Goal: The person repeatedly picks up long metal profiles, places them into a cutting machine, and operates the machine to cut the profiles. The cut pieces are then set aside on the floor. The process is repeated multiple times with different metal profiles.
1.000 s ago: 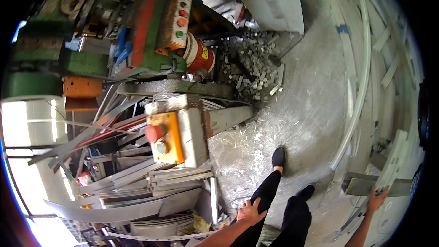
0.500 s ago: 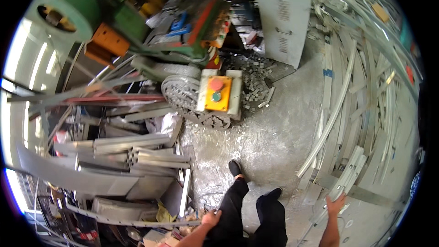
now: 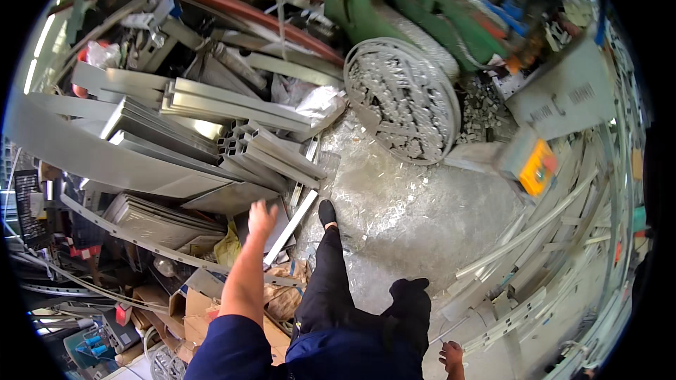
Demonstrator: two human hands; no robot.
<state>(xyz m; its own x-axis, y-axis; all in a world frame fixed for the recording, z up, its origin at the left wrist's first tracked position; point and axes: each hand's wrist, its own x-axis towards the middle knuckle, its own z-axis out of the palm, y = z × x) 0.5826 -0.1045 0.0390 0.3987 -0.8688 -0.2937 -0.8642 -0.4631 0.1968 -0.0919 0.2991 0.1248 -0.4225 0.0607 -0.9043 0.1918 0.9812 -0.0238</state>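
My left hand (image 3: 262, 217) is stretched forward, fingers apart and holding nothing. It hovers near grey sheet panels (image 3: 236, 200) and a thin light metal strip (image 3: 290, 231). Just beyond it lies a stack of square metal tubes (image 3: 274, 153), their open ends facing left. Low on the right, my right hand (image 3: 451, 357) hangs beside my leg with its fingers loosely curled. Nothing shows in it. Long slotted metal bars (image 3: 510, 324) lie to its right.
A green machine (image 3: 373, 10) stands ahead, with a round container of metal scrap (image 3: 403, 102) by it. Right of that is a yellow control box (image 3: 536, 169) on a post. Long profiles (image 3: 535, 218) cover the right floor. Cardboard boxes (image 3: 201, 317) sit at lower left.
My view has swung left, bringing the metal stacks nearer the middle. My left hand has reached forward from beside my leg. My right hand now shows beside my leg, away from the bars.
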